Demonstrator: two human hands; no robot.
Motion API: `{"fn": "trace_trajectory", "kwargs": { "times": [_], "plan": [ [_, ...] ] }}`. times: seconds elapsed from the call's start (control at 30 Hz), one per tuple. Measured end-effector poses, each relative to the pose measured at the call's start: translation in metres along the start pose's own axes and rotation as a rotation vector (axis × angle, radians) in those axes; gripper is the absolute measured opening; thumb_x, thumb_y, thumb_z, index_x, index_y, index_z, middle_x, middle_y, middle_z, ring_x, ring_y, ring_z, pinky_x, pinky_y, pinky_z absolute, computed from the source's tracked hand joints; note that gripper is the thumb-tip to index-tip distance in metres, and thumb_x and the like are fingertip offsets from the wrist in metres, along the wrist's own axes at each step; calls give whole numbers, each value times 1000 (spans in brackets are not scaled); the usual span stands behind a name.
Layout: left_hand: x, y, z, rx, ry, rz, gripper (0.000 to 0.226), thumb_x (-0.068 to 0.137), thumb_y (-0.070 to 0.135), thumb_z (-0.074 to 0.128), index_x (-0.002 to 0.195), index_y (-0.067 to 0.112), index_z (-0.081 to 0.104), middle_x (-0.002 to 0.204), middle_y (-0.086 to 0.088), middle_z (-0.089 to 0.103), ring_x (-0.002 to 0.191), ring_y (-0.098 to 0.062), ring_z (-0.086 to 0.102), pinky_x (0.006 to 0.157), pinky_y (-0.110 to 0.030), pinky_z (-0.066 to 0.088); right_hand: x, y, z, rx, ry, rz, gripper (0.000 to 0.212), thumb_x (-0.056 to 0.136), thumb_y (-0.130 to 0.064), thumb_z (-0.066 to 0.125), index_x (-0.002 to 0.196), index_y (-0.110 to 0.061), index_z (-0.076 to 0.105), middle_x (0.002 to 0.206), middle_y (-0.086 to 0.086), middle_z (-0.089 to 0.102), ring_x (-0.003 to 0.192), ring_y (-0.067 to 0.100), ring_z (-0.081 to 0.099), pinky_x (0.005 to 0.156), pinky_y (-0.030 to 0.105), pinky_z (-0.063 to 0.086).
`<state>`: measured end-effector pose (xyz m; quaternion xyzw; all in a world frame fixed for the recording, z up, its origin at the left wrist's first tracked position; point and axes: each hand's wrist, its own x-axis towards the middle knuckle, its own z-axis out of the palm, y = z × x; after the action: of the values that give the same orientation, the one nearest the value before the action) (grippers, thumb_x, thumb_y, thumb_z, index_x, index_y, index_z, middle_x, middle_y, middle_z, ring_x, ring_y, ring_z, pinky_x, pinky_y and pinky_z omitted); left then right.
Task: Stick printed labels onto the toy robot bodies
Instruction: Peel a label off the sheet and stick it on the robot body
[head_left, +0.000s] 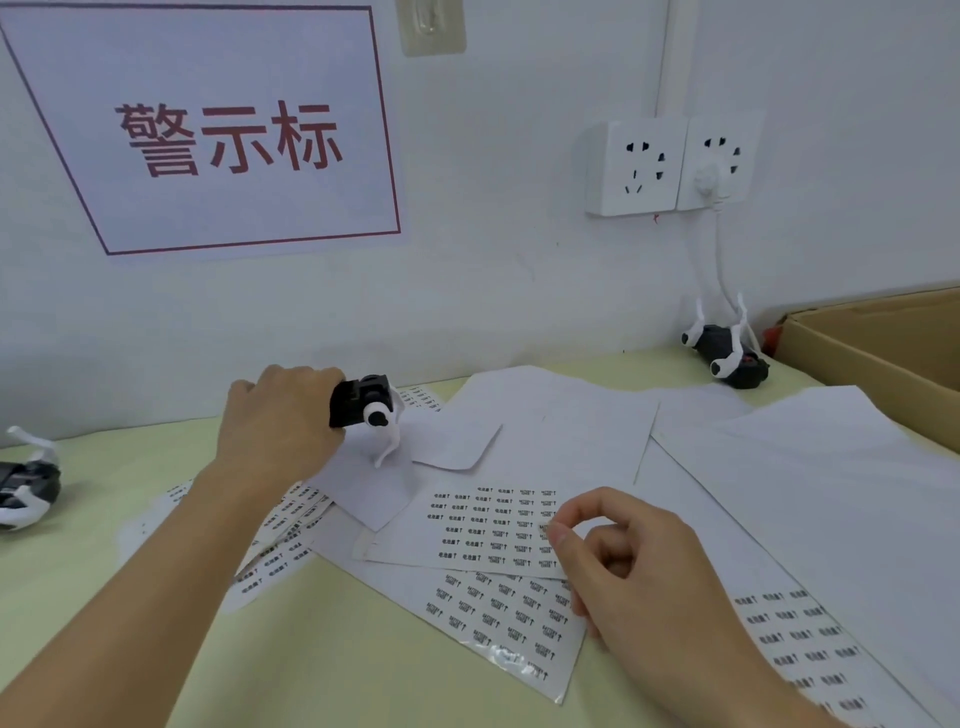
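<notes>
Plastic, black and hard, made up the robot (362, 400) we held near the middle of the frame, and we judged it light and stiff enough to lift one-handed. Our left hand (280, 415) was curled round its dark body, a white wheel-like knob facing us and thin white limbs hanging down towards the papers. Those limbs looked slender and likely to bend or snap, so we reckoned the blocky body was the right place for the grip, as it was.

Our right hand (623, 551) hovered low at the right edge of the label sheet (488, 525), thumb and forefinger brought together as if pinching a label off it; whether one was actually caught between them we could not tell, it being too small. The labels were tiny, with black print in neat rows on a white backing. We judged them thin, floppy and sticky, best taken by a corner or edge with the fingertips.

More sheets (498, 613) lay overlapping on the pale green table (322, 649). Two other robots lay on the table, one (28, 483) at the far left, another (727, 353) by the wall at upper right, beside a cardboard box (883, 343).
</notes>
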<state>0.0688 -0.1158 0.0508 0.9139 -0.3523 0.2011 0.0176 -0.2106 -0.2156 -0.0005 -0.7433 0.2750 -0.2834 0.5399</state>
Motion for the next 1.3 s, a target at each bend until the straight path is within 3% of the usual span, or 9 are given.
{"fn": "trace_trajectory", "kwargs": {
  "times": [0.1,0.27,0.4,0.5,0.63,0.83,1.0,1.1,1.3],
  "plan": [
    [-12,-2,-10,-238,29,-6,9,85,32,68,87,27,61,72,7,58,70,-19,55,62,-31,36,0,0,0,6,-2,5,18,92,-24,66,74,-26,65,54,11,61,40,5,50,48,11,40],
    [-40,21,-32,-759,-152,-88,14,86,40,69,87,29,60,68,6,59,46,-5,50,49,-25,37,2,-2,0,27,1,27,16,94,-24,65,78,-23,65,53,11,60,41,5,54,48,9,42],
    [-63,55,-36,-1207,-444,-207,22,94,37,62,114,41,53,91,1,70,73,-16,65,61,-29,42,1,-3,-1,35,7,47,14,96,-29,61,82,-26,63,52,2,63,45,3,56,50,10,40],
    [-82,71,-23,-1515,-554,-130,46,100,6,52,139,28,46,95,-6,61,67,-18,58,52,-21,45,1,-5,-2,67,27,67,14,97,-29,59,84,-24,62,52,2,62,44,3,53,48,13,40],
    [-100,91,-22,-1972,-708,-143,55,79,19,68,125,47,57,87,-10,61,63,-19,55,54,-26,44,1,-6,-4,74,16,65,16,97,-27,58,81,-25,62,50,2,60,45,10,48,46,18,41],
    [-108,92,-6,-2045,-595,-13,73,70,29,79,132,52,49,104,-13,52,90,-33,45,77,-42,40,1,-7,-3,71,0,45,18,97,-26,59,80,-24,62,49,2,59,42,10,48,45,17,41],
    [-107,91,-2,-2039,-609,15,73,74,26,76,134,54,47,89,-18,56,74,-29,57,70,-39,48,1,-6,-1,57,-8,20,24,95,-27,60,72,-34,62,50,3,59,42,9,49,46,18,42],
    [-104,92,1,-2012,-637,20,68,82,21,69,134,60,47,112,-23,68,88,-39,66,84,-50,50,0,-6,-1,63,-3,-4,21,94,-26,60,74,-35,62,50,5,60,44,9,49,47,18,42],
    [-104,96,-2,-1979,-555,25,61,81,20,68,131,52,56,117,-26,65,77,-35,69,79,-44,56,-1,-8,-1,81,2,-52,23,94,-21,62,73,-30,63,50,7,60,42,11,49,46,15,41]
  ]
}}
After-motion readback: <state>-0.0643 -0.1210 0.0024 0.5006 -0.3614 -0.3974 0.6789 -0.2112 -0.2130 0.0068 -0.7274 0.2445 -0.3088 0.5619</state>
